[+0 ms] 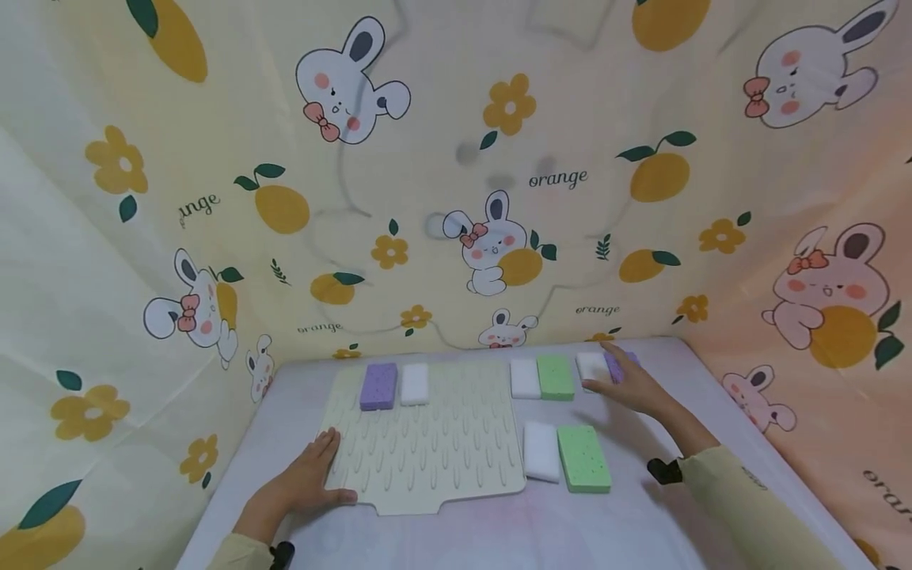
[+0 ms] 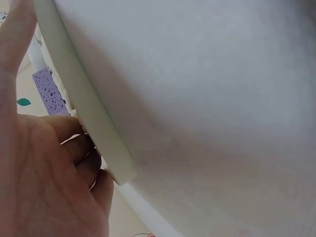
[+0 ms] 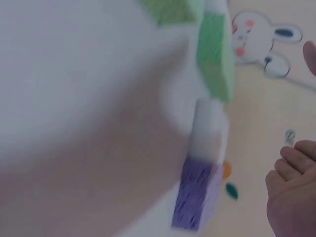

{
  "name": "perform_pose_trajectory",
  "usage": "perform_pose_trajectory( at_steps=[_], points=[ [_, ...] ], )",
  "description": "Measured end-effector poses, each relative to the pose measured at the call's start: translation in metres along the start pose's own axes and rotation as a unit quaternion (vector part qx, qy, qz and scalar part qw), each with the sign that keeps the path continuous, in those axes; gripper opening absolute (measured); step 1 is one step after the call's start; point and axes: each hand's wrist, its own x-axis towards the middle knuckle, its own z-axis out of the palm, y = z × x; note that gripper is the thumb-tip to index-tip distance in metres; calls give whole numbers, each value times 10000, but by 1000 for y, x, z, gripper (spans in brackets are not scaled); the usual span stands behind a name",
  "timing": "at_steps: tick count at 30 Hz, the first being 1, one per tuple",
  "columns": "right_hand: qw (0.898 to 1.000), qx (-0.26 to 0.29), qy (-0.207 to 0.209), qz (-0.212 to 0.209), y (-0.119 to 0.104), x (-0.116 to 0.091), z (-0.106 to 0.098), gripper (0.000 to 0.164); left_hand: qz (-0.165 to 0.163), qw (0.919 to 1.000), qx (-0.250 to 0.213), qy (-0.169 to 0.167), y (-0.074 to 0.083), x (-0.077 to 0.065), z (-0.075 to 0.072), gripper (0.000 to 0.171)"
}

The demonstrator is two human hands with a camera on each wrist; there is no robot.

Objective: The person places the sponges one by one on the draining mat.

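Observation:
My left hand [image 1: 306, 475] rests at the near left corner of a cream ribbed board [image 1: 427, 495], its fingers over the side edge and its thumb by the front edge. The left wrist view has those bent fingers [image 2: 81, 148] against the board's rim. On the board lie a purple sponge [image 1: 379, 386] and a white sponge [image 1: 415, 385]. Thumb and fingers spread, my right hand [image 1: 634, 388] hovers above a white sponge [image 1: 588, 367] and a purple sponge [image 3: 192, 195] at the back right. It is apart from both in the right wrist view and partly hides them in the head view.
Right of the board, a white sponge [image 1: 525, 378] lies beside a green sponge [image 1: 556, 378]. Closer in are another white sponge [image 1: 541, 451] and a larger green sponge [image 1: 584, 459]. A patterned cloth [image 1: 442, 158] walls the white table [image 1: 456, 538] at the back and sides.

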Motion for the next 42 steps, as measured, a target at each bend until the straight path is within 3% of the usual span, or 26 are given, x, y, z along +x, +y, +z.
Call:
perform_pose_trajectory(
  at_steps=[11,19,33,42],
  points=[
    [9999,-88,-83,6,37,4,-16,118,31,9999,-90,-85,1,-2,-5,130],
    [9982,-191,-291,489,57,10,-25,123,-75,9999,37,-95,-1,-1,-4,130],
    [9933,-58,-719,905,80,26,-32,136,-70,9999,-54,-81,-2,-1,-2,128],
    [9935,-198,-919,642,91,27,-31,136,-143,9998,-88,-136,4,0,-4,129]
  ],
)
